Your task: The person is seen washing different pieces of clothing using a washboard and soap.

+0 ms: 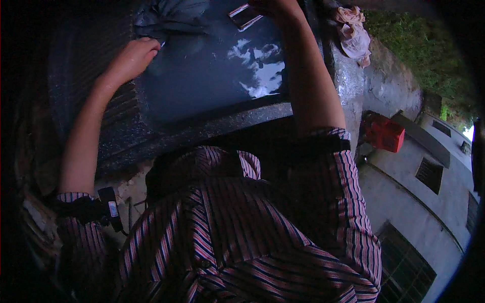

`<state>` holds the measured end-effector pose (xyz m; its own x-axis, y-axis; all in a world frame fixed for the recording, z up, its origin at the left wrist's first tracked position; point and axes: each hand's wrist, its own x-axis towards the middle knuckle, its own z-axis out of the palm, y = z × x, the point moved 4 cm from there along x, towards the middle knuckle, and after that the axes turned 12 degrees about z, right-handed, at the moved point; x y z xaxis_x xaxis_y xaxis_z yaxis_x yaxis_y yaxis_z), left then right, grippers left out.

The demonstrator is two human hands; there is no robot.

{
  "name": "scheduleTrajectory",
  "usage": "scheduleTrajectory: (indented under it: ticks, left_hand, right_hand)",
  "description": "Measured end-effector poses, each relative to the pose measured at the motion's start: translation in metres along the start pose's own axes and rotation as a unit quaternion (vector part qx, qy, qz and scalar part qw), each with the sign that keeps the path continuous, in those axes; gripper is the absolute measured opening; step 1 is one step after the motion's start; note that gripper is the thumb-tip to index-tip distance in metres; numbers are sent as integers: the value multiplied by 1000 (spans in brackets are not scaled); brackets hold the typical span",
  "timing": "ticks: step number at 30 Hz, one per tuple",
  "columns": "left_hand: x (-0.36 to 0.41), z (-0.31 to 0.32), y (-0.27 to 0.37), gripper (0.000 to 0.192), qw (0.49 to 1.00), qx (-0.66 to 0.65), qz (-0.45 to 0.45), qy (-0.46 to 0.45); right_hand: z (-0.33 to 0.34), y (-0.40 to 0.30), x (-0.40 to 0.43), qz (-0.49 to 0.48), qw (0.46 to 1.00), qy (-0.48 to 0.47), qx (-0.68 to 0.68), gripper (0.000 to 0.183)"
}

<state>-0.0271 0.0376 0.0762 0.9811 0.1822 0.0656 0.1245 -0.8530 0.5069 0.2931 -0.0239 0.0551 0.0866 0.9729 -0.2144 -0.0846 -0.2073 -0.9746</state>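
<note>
A stone-like laundry sink (212, 118) lies before me, its basin holding dark water (189, 83) that reflects the sky. At the far side of the basin, a dark cloth (170, 19) is bunched up, partly in the water. My left hand (134, 57) hovers at the border of the ribbed washboard (117, 102) and the basin, just below the cloth, fingers curled. A small pale spot shows at its fingertips; whether it grips anything is unclear. My right hand (274, 7), partly cut off by the top edge, holds a rectangular object with a light rim (250, 25) over the water.
A crumpled pale pink cloth (354, 36) rests on the sink's right ledge (346, 81). Beyond it stand a red container (384, 132), green plants (416, 45) and a grey building wall (398, 181) with barred windows. A dark strapped device (110, 204) sits on my left sleeve.
</note>
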Motion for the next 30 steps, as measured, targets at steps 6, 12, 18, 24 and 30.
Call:
scheduleTrajectory:
  ticks: [6, 12, 18, 24, 30]
  left_hand:
    - [9, 0, 2, 12, 999, -20, 32, 10]
    - [8, -3, -3, 13, 999, 7, 33, 22]
    - [44, 13, -30, 20, 998, 43, 26, 32]
    - [43, 7, -34, 17, 996, 57, -70, -11]
    - [27, 19, -62, 35, 986, 41, -162, 23]
  right_hand:
    - [10, -28, 8, -7, 863, 55, -502, 34]
    - [24, -16, 5, 167, 979, 63, -94, 31]
    - [27, 11, 3, 162, 949, 11, -270, 29]
    - [68, 46, 28, 34, 824, -18, -565, 43]
    - [111, 74, 44, -54, 802, 155, -575, 51]
